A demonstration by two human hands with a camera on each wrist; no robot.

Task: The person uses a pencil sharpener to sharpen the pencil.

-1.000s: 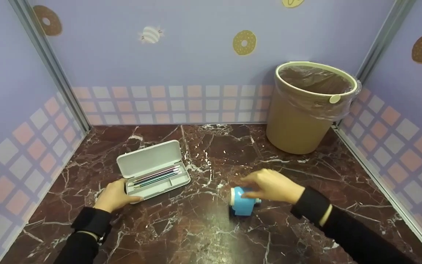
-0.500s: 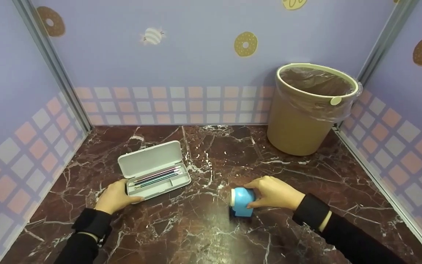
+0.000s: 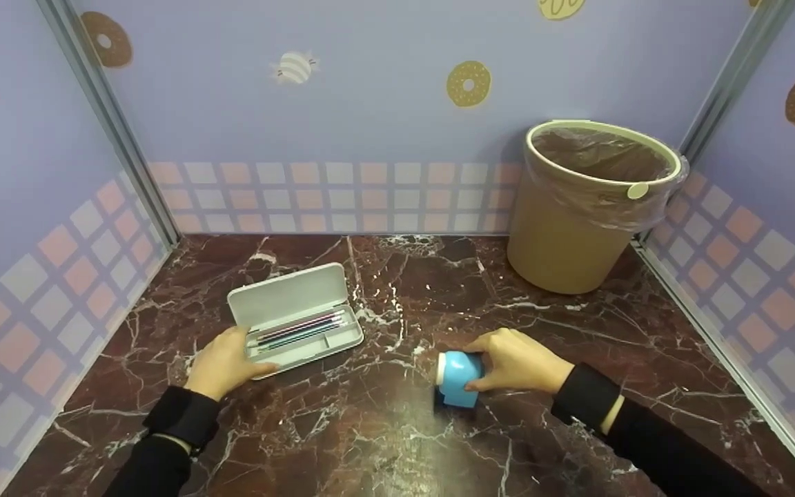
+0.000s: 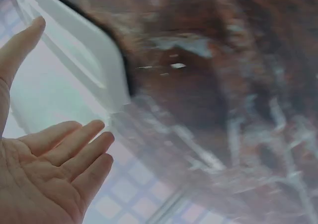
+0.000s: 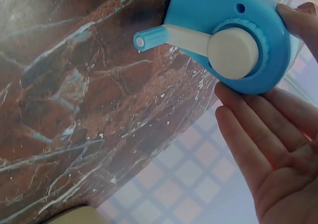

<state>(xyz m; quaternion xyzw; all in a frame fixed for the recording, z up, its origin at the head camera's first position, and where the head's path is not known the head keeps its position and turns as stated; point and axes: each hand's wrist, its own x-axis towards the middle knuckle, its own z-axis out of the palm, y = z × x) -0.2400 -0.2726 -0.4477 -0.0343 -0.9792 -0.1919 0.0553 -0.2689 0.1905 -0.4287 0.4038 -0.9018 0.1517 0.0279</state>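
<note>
A light grey pencil case point(image 3: 287, 360) lies on the table with its lid raised, several pencils point(image 3: 301, 330) side by side inside. My left hand point(image 3: 223, 364) is at its left end, thumb by the front edge and fingers by the back corner. In the left wrist view this hand's fingers point(image 4: 82, 152) are straight and the palm faces the case. To the right, a blue pencil sharpener point(image 3: 461, 376) stands on the table. My right hand point(image 3: 518, 360) holds it between thumb and fingers. The right wrist view shows its white crank point(image 5: 232, 52) with a blue knob.
A tan waste bin point(image 3: 570, 235) with a clear plastic liner stands at the back right corner. Patterned walls point(image 3: 384, 103) enclose the dark red marbled table point(image 3: 356, 435) at the back and on both sides.
My right hand has come down around the sharpener and settled its grip on it. My left hand has shifted slightly forward at the pencil case's end. The head view has turned a little left.
</note>
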